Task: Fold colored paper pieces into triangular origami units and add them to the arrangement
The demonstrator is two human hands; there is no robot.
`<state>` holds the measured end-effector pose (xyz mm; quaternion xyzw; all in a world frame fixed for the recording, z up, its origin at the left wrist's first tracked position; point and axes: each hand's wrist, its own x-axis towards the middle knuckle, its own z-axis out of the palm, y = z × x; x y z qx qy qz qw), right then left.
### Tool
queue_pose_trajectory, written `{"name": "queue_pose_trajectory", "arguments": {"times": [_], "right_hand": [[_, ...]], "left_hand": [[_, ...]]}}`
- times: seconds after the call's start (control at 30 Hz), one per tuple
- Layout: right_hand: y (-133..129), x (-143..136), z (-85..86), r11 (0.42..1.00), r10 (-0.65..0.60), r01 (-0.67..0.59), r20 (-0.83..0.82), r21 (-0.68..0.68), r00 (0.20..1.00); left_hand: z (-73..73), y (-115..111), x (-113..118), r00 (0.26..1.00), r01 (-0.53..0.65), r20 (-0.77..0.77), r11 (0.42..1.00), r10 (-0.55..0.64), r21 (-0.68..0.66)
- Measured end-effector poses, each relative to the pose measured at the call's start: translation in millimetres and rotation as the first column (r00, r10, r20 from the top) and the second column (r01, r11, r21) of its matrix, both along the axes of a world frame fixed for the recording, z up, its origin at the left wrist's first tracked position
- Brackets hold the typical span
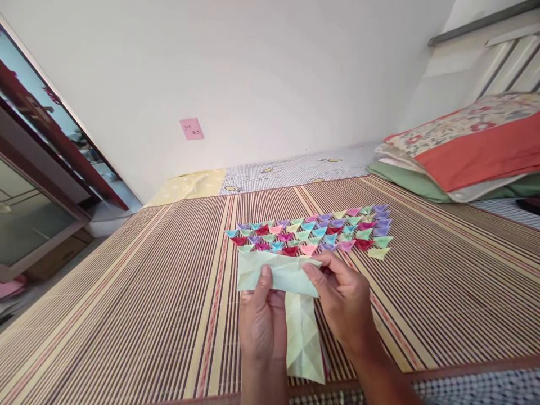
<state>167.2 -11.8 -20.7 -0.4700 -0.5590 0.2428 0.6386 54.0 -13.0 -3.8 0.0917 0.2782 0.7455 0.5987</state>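
A pale green paper point(282, 272), creased and folded into a wide strip, is held up between both hands. My left hand point(262, 320) grips its lower left part, the thumb lying on the front and the fingers behind. At the right end, my right hand point(341, 292) pinches the paper between thumb and fingers. Below it, a pale yellow-green creased paper point(302, 343) lies on the striped mat point(177, 292), with a bit of pink showing at its edge. Beyond the hands, rows of small folded paper boats point(312, 232) in many colours stand on the mat.
Folded bedding point(476, 146) in red, floral and green is piled at the right. Behind the mat, a patterned sheet point(295, 166) meets the white wall, which bears a pink note point(191, 129). An open doorway point(97, 163) is at the left.
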Motion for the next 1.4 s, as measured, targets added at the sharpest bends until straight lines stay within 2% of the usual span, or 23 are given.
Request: {"name": "queue_pose_trajectory", "arguments": {"times": [0.2,0.33,0.43,0.5,0.6,0.7,0.87,1.03,1.1,1.17,1.27,1.33,1.4], "right_hand": [[2,0,-3.4,1.000,0.013,-0.013,-0.002,-0.013,1.000],[4,-2,0.0,0.999,0.009,-0.014,-0.153,-0.032,0.988],[5,-5,2.6,0.999,0.013,-0.025,-0.291,-0.037,0.957],[5,-6,2.7,0.999,0.017,-0.030,-0.305,-0.036,0.952],[4,-8,1.0,0.999,0.014,-0.027,-0.279,-0.043,0.960],[3,-7,0.3,0.998,-0.003,-0.013,-0.263,-0.060,0.965],[5,-3,2.1,0.998,-0.013,-0.007,-0.301,-0.068,0.953],[9,9,0.6,0.998,-0.055,0.057,-0.303,-0.003,0.951],[8,15,2.5,0.998,-0.020,0.033,-0.206,0.057,0.978],[4,20,7.4,0.988,0.057,-0.062,0.040,0.143,0.998],[-2,21,17.0,0.954,0.137,-0.229,0.403,0.192,0.905],[-5,20,21.0,0.937,0.145,-0.285,0.522,0.199,0.840],[-6,18,21.6,0.926,0.143,-0.313,0.570,0.212,0.809]], "left_hand": [[-0.6,5,-17,1.000,0.018,0.022,1.000,-0.019,0.018],[-7.7,8,-26,1.000,0.023,0.002,0.995,-0.023,0.100],[-11.6,6,-23,0.983,0.150,-0.123,0.983,-0.137,0.102],[-12.4,3,-15,0.960,0.197,-0.212,0.979,-0.182,0.051],[-12.3,1,-4,0.962,0.125,-0.240,0.991,-0.132,-0.045],[-12.4,2,0,0.968,0.066,-0.239,0.996,-0.079,-0.063],[-14.6,6,-8,0.967,0.058,-0.242,0.995,-0.076,-0.081],[-13.5,7,-20,0.972,0.020,-0.232,0.993,-0.047,-0.115],[-11.4,7,-24,0.972,0.009,-0.234,0.993,-0.037,-0.121],[-10.1,7,-28,0.971,0.017,-0.234,0.992,-0.045,-0.123],[-11.3,7,-33,0.966,0.076,-0.238,0.991,-0.101,-0.109],[-13.2,7,-35,0.956,0.128,-0.254,0.988,-0.146,-0.086],[-14.3,6,-35,0.947,0.160,-0.272,0.985,-0.171,-0.062]]}}
